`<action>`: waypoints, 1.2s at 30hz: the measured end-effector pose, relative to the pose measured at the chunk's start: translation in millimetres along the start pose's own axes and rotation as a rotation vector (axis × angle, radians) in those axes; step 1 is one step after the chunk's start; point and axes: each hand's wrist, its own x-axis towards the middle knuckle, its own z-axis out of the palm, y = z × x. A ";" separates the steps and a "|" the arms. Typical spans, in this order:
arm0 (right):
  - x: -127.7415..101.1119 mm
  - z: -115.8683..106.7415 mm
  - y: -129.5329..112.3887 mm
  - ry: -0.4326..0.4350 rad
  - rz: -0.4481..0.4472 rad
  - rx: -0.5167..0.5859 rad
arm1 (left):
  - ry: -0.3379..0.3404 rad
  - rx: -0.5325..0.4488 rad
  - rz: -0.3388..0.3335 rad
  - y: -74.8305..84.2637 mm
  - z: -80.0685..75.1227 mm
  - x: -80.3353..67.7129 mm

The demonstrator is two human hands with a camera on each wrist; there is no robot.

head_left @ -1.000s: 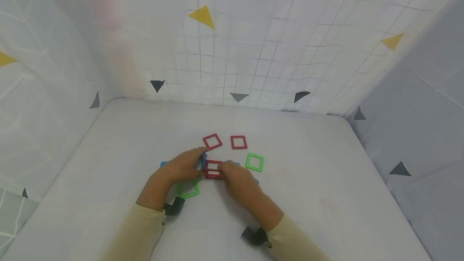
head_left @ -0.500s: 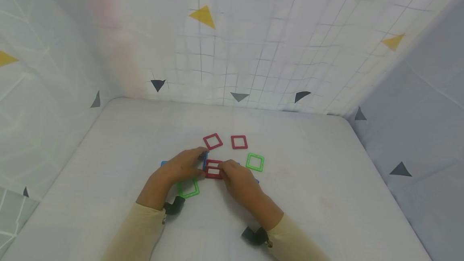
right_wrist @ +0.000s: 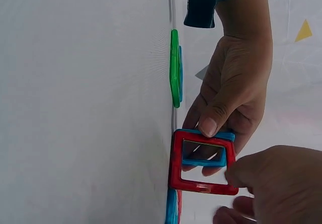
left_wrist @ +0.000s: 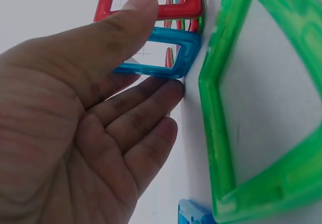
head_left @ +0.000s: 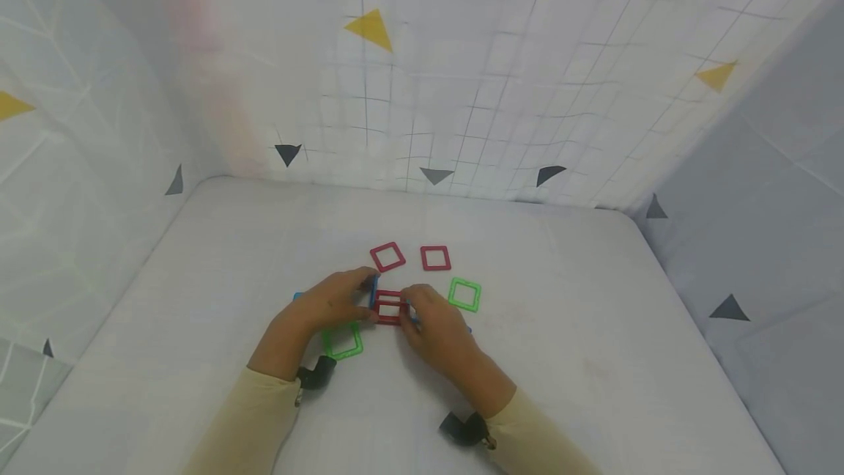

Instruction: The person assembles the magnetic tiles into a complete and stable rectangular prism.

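My left hand (head_left: 359, 293) pinches a blue square frame (head_left: 373, 290) that stands on edge on the white table (head_left: 593, 358); the thumb lies on its top bar (left_wrist: 161, 53) and the fingers (left_wrist: 151, 95) are behind it. My right hand (head_left: 412, 304) holds a red square frame (head_left: 389, 308) upright against the blue one. In the right wrist view the red frame (right_wrist: 204, 163) stands in front of the blue frame (right_wrist: 209, 159), with my right fingertips (right_wrist: 251, 171) at its edge. A green frame (head_left: 343, 343) lies flat under my left wrist.
Two red frames (head_left: 387, 256) (head_left: 436, 258) and a green frame (head_left: 464, 295) lie flat beyond the hands. Blue pieces peek out by the left hand (head_left: 297, 296) and under the right hand (head_left: 467, 329). Patterned cloth walls (head_left: 461, 94) close in the table at the back and sides.
My right hand has crept slightly forward and left along the red frame, which has shifted a little toward the blue one. My left hand has stayed in place.
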 end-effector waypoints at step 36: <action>-7.8 0.1 -32.9 -0.492 -0.267 0.002 | 0.013 -0.025 0.012 -2.2 3.1 -1.1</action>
